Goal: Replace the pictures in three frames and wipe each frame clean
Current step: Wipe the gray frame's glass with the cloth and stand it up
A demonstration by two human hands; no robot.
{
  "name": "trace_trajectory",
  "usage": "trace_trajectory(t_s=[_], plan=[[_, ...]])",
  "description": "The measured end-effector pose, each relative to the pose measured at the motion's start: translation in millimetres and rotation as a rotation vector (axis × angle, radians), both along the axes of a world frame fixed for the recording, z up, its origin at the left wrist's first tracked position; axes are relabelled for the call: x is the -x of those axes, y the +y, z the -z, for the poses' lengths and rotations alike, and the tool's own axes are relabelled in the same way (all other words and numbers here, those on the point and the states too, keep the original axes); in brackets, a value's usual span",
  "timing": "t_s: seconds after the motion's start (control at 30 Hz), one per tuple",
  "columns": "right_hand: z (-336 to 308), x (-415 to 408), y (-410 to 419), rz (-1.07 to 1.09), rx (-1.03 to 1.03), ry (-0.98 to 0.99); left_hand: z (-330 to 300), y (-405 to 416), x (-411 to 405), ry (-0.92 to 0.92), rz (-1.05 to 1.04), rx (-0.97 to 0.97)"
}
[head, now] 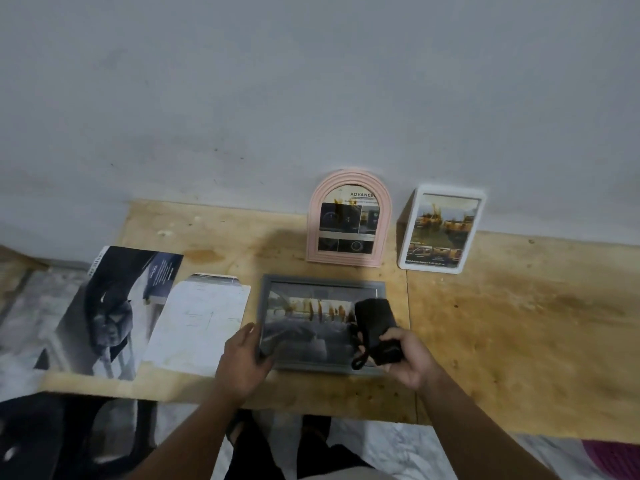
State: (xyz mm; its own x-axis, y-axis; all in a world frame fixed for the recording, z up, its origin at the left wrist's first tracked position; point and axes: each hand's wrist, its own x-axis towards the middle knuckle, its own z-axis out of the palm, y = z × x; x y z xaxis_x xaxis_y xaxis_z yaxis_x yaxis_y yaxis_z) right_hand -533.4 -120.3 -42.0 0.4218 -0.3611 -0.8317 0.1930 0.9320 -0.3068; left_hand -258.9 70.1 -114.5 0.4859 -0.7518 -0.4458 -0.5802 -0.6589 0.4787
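A grey rectangular frame lies flat on the wooden table with a picture inside. My left hand grips its near left corner. My right hand is shut on a black cloth, which rests on the right part of the frame's glass. A pink arched frame and a white rectangular frame stand upright against the wall behind, each with a picture in it.
A large dark poster sheet and a white printed sheet lie left of the grey frame. A grey wall rises right behind the table. A dark chair stands at bottom left.
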Motion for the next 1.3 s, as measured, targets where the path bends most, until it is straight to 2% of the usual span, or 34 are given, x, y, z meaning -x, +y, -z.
trace_trajectory(t_s=[0.07, 0.13, 0.23, 0.3, 0.37, 0.43, 0.5, 0.57, 0.67, 0.7, 0.77, 0.8, 0.83, 0.9, 0.97, 1.07, 1.17, 1.23, 1.3], plan=[[-1, -33, -4, -0.114, 0.068, 0.101, 0, 9, 2, -0.095, 0.055, -0.012], [-1, -69, -10, -0.291, 0.244, 0.285, -1, 13, 1, -0.164, 0.105, -0.012], [5, -126, -18, -0.66, 0.828, 0.583, 3, 14, -4, -0.205, 0.165, -0.021], [21, -155, -21, -0.857, 1.227, 0.63, 9, 15, -8, -0.244, 0.205, 0.011], [48, -174, -19, -1.061, 1.498, 0.673, 20, 16, -13, -0.285, 0.261, 0.037], [74, -185, -7, -1.313, 1.671, 0.78, 31, 16, -17, -0.304, 0.326, 0.032], [87, -188, 12, -1.475, 1.662, 0.846, 42, 18, -21, -0.303, 0.365, 0.024], [89, -182, 32, -1.468, 1.659, 0.86, 51, 20, -25, -0.296, 0.372, 0.04], [84, -156, 59, -1.48, 1.765, 0.72, 57, 22, -27, -0.299, 0.37, 0.108], [81, -147, 65, -1.48, 1.72, 0.62, 58, 23, -26, -0.312, 0.366, 0.133], [67, -138, 66, -1.445, 1.478, 0.42, 60, 25, -26, -0.339, 0.361, 0.179], [61, -140, 60, -1.389, 1.36, 0.329, 61, 26, -25, -0.354, 0.352, 0.199], [57, -144, 50, -1.278, 1.345, 0.307, 63, 27, -25, -0.366, 0.339, 0.219], [58, -159, 21, -1.036, 1.476, 0.464, 66, 29, -23, -0.394, 0.313, 0.263], [65, -172, -3, -0.934, 1.596, 0.691, 72, 29, -22, -0.435, 0.302, 0.312], [93, -181, 0, -1.14, 1.801, 0.908, 78, 29, -22, -0.474, 0.291, 0.362], [109, -167, 40, -1.216, 1.925, 0.882, 80, 29, -22, -0.49, 0.294, 0.384], [105, -150, 64, -1.246, 1.949, 0.736, 81, 30, -23, -0.494, 0.3, 0.391], [93, -134, 77, -1.339, 1.857, 0.534, 81, 30, -23, -0.502, 0.306, 0.399]])
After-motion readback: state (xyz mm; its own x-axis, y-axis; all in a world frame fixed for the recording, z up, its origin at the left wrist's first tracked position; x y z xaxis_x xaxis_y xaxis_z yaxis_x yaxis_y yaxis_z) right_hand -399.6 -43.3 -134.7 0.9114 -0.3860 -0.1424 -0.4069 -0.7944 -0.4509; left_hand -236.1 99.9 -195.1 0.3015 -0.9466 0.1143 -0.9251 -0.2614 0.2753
